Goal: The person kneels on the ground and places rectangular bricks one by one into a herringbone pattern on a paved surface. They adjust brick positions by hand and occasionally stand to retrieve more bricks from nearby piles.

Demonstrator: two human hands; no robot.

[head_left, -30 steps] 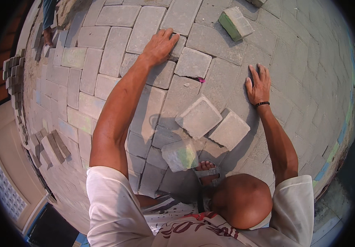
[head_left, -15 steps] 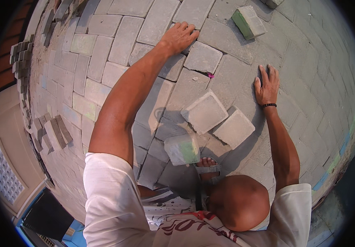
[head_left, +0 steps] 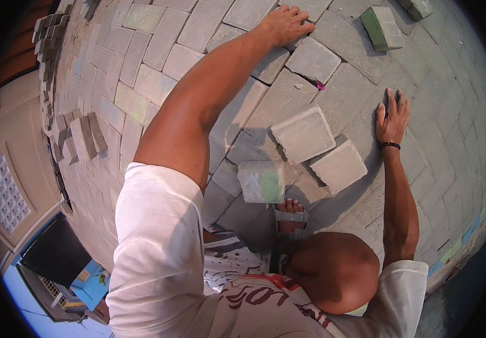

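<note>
Palm down, my left hand (head_left: 288, 26) presses on the paving beside a small dark gap, its fingers bent and slightly apart. Next to its fingertips a squarish concrete paving block (head_left: 314, 60) sits a little unevenly among the laid ones. What lies under the palm is hidden. Off to the right my right hand (head_left: 393, 116) rests flat on the pavers, fingers stretched, holding nothing. Between my arms lie two loose pale blocks, a tilted block (head_left: 303, 135) and a second block (head_left: 339, 168) touching or close to it. A green-stained block (head_left: 261, 182) stands near my sandalled foot (head_left: 292, 216).
A green-sided block (head_left: 382, 29) and another loose block (head_left: 416, 8) lie at the far right. At the left, several blocks lean together (head_left: 85, 137) near a wall (head_left: 15, 121). A bright pink scrap (head_left: 320, 86) lies by a joint. My bent knee (head_left: 333, 273) rises in front.
The whole view has shifted, so the paving and blocks appear farther right. Both hands stay at about the same spots on the paving. No block has visibly moved.
</note>
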